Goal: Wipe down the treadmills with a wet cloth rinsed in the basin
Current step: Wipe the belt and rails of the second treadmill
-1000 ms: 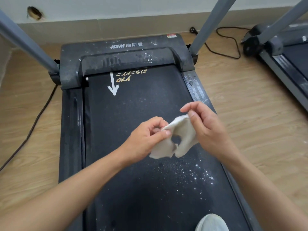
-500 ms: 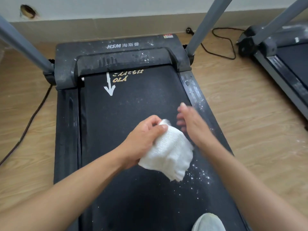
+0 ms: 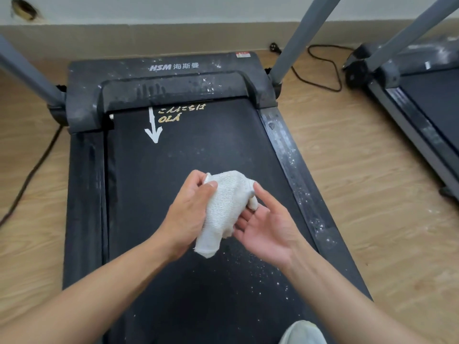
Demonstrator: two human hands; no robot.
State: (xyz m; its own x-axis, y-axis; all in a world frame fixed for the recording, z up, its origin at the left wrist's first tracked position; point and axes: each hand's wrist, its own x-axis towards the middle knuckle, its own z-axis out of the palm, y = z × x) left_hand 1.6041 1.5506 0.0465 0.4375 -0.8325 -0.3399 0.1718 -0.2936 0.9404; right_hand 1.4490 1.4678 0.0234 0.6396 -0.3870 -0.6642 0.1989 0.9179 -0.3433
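Observation:
A white knitted cloth hangs bunched above the black belt of the dusty treadmill. My left hand grips its upper left part, thumb on top. My right hand lies palm up under the cloth's right side, fingers relaxed and touching it. White dust specks lie on the belt below the hands and along the right side rail. The motor cover at the front is smeared and dusty. No basin is in view.
Grey upright posts rise at both front corners. A second treadmill stands to the right. Black cables lie on the wooden floor at back right and at left. A light shoe stands on the belt at the bottom.
Both hands first held the cloth stretched between them. The right hand let go, and now it lies open under the bunched cloth, which the left hand still holds.

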